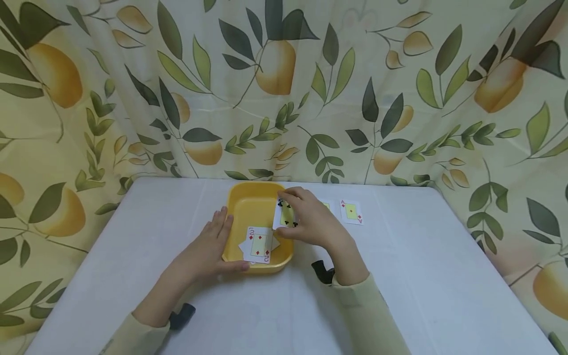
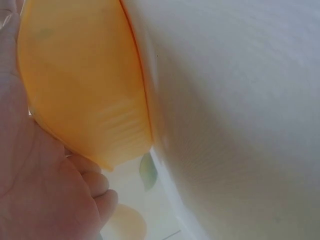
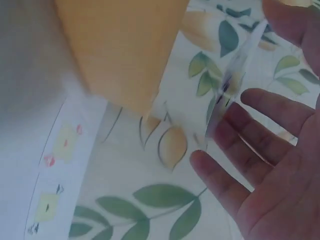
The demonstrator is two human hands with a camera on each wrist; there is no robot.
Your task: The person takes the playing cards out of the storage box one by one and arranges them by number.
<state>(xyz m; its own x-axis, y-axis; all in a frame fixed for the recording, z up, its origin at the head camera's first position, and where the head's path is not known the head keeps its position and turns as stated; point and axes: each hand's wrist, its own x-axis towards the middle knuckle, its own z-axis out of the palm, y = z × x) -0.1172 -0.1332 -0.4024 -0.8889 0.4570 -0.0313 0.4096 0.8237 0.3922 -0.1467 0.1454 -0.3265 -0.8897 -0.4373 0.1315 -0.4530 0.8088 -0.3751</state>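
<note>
Left hand (image 1: 212,246) stretches out, right hand (image 1: 312,217) pinches

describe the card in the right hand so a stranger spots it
On the white table sits a yellow tray. At its right rim, the right hand pinches a card. Its black marks set it apart from the red-diamond card inside.

Yellow tray (image 1: 250,212): rounded corners, upright. Inside, at its near end: white card with red diamonds (image 1: 259,244), face up, overlapping another card (image 1: 275,243). White card with black clubs (image 1: 285,214): yellow centre, at the tray's right rim, pinched by the right hand (image 1: 312,217).
</note>
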